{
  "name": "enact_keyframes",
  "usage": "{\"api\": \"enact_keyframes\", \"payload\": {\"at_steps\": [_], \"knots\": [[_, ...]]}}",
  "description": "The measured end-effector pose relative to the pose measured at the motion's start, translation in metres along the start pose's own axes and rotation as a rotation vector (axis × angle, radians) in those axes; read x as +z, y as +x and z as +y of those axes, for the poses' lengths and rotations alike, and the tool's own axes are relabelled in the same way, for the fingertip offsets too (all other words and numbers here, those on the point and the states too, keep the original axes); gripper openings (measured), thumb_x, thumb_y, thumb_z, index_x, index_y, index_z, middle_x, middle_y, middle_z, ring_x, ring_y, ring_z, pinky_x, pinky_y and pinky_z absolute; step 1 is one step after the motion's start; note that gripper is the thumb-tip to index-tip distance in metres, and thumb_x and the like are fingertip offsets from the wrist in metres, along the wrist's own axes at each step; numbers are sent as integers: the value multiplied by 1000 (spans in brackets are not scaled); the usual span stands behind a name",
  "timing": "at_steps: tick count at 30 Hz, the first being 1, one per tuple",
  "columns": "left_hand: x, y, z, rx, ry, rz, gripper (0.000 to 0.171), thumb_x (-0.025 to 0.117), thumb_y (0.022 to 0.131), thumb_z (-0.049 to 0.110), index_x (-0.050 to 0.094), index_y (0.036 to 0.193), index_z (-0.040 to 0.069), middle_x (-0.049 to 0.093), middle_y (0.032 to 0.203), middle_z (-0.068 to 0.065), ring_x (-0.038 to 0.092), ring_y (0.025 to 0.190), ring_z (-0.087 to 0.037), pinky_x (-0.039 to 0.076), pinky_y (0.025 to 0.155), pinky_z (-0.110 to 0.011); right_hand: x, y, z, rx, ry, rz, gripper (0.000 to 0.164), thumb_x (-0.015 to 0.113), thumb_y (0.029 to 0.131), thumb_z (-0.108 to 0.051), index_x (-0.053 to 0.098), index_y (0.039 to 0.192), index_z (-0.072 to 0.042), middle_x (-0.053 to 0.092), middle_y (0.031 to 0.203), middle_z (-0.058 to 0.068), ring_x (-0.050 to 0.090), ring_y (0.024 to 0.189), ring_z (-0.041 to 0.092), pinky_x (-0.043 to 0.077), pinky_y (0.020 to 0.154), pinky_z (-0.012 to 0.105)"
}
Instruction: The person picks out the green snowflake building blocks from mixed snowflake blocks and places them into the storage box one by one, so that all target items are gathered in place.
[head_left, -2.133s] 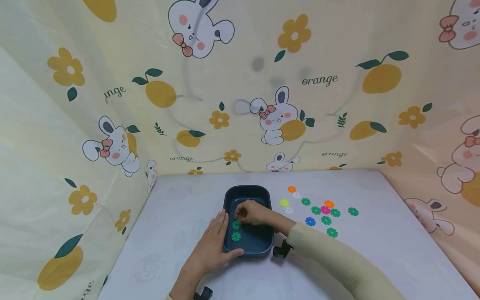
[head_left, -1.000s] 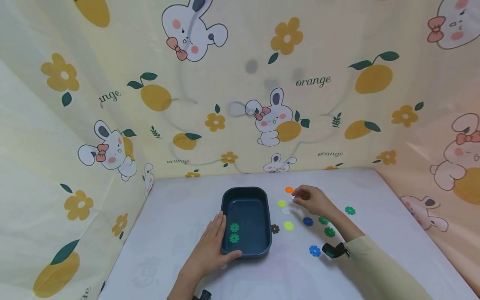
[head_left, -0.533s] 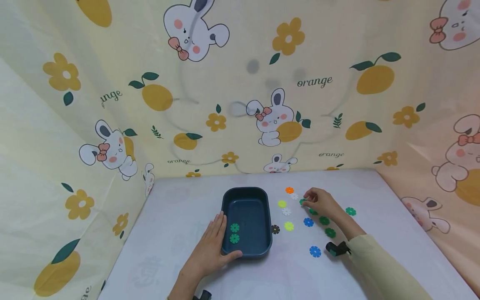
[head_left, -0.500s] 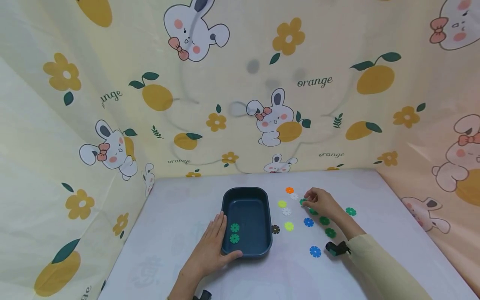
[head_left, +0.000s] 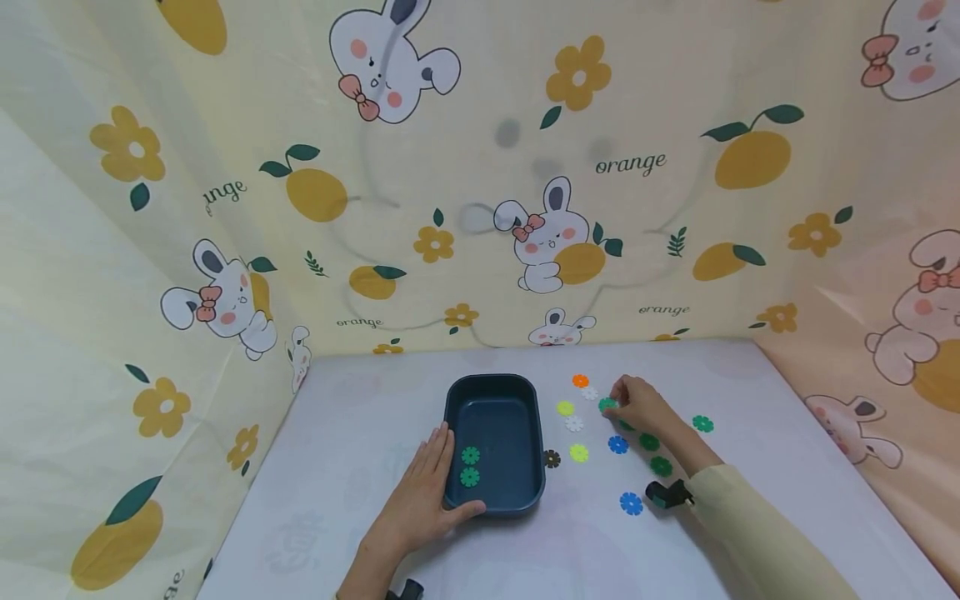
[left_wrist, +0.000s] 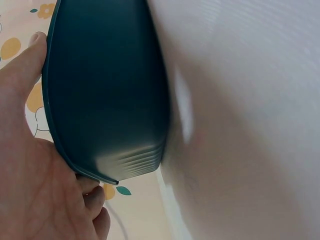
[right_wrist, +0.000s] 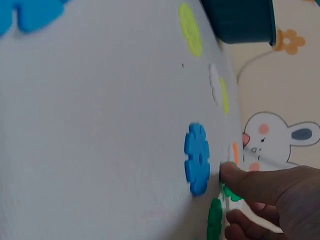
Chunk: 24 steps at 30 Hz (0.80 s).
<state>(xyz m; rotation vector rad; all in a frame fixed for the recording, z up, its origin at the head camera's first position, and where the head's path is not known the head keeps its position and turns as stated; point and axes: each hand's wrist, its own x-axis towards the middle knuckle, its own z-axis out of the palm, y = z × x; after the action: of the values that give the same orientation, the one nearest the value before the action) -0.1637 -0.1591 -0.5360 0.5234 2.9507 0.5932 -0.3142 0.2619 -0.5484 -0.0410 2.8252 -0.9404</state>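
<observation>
A dark blue rectangular tray (head_left: pixel 495 510) stands on the table, with two green toy snowflake discs (head_left: pixel 470 467) lying inside near its left wall. My left hand (head_left: pixel 420 492) rests along the tray's left side, fingers straight and thumb extended over the front rim. In the left wrist view, the tray wall (left_wrist: pixel 107 90) fills the space beside that hand. To the right of the tray, my right hand (head_left: pixel 637 406) pinches a green snowflake disc (head_left: pixel 607 405) at the table with thumb and fingers. The right wrist view shows its thumb over that green disc (right_wrist: pixel 231 194).
Several loose snowflake discs lie around the right hand, including a blue disc (head_left: pixel 618 445), a yellow-green disc (head_left: pixel 579 452), an orange disc (head_left: pixel 581 381) and a green disc (head_left: pixel 702 423). A brown disc (head_left: pixel 552 459) lies against the tray's right side. A printed cloth hangs behind.
My right hand has left the tray, moving right to the scattered discs, and its fingers have come down on a green one. The left hand has stayed on the tray.
</observation>
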Motion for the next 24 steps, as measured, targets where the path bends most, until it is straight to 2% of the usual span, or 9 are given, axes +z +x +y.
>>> {"api": "enact_keyframes", "payload": {"at_steps": [6,12,19,24], "knots": [[0,0,0,0,-9,-3,122,64,92,79,9,173,7,2,182,-7,4,168,-25,13,136,-49,0,-7,-11,-93,39,-4,19,76,98,-7,63,112,-6,63,99,9,57,91,26,52,76,34],[2,0,-2,6,-5,6,122,64,92,79,9,173,7,2,182,-7,4,168,-25,14,136,-49,-2,-9,-30,-179,109,8,13,74,98,-5,69,109,-7,66,100,8,62,90,24,57,73,32],[2,0,-2,8,0,14,122,64,92,79,9,173,7,2,182,-6,4,168,-23,14,136,-49,-3,-18,-69,-313,237,-1,12,75,100,-6,72,111,-7,70,98,6,66,87,22,61,75,28],[2,0,-2,9,0,13,122,64,92,79,9,173,7,2,182,-7,4,168,-23,14,136,-49,4,-23,-98,-394,302,-68,12,77,100,-6,73,111,-9,71,98,4,67,89,22,62,79,25]]}}
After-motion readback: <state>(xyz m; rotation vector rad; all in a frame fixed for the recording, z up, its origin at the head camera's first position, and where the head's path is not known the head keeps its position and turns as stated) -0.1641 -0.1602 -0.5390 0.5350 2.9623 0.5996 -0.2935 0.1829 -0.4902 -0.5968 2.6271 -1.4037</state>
